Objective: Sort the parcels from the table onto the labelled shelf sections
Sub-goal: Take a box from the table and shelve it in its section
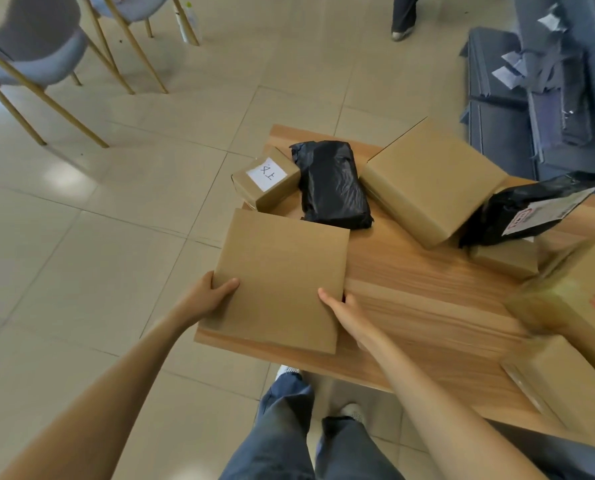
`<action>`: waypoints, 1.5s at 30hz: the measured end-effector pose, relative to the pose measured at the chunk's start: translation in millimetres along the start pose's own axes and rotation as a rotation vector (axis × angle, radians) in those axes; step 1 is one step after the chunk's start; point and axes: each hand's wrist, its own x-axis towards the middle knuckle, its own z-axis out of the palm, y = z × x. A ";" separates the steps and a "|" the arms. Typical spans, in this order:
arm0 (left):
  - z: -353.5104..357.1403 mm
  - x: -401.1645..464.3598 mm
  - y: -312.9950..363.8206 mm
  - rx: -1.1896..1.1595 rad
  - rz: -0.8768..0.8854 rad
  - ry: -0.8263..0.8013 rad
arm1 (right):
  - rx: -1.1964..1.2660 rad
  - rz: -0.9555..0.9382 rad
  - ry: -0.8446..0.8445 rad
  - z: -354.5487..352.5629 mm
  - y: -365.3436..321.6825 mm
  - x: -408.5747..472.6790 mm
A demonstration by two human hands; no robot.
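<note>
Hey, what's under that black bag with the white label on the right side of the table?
The labelled black bag lies on a small cardboard box and leans against the large box. Anything further beneath is hidden.

1. A flat box [282, 278] is lying at the bench's [427, 306] left edge, frame centre.
2. A small labelled box [266, 178] is sitting behind it.
3. A wrapped parcel [334, 185] is lying right of that box.
4. Chairs [36, 39] are standing upper left.

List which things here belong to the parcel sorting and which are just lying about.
Job: flat cardboard box held by left hand and right hand; small labelled box; black bag parcel; large box; table.
Lying about: chairs; bottle.
</note>
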 end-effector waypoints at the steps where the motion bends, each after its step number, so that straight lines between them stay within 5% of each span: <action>1: -0.5 -2.5 -0.2 0.001 0.003 0.003 | 0.003 -0.006 0.002 -1.7 -0.9 -3.2; 8: -20.4 -34.9 40.6 -0.052 0.128 0.087 | 0.044 -0.173 0.063 -28.7 -38.7 -40.1; 21: -58.3 -56.6 237.9 -0.129 0.539 0.291 | 0.174 -0.487 0.227 -118.2 -198.3 -94.6; 29: -78.2 -103.3 284.7 -0.253 0.826 -0.033 | 0.258 -0.326 0.210 -176.5 -264.9 -135.2; 33: -68.3 -103.5 290.7 -0.223 0.995 0.088 | 0.249 -0.249 0.158 -177.6 -271.8 -147.6; 39: -74.7 -96.8 296.5 -0.314 0.919 0.181 | 0.301 -0.321 0.052 -184.9 -261.3 -147.7; 45: -89.8 -88.2 309.3 -0.375 0.754 0.221 | 0.107 -0.708 -0.084 -195.6 -250.1 -155.0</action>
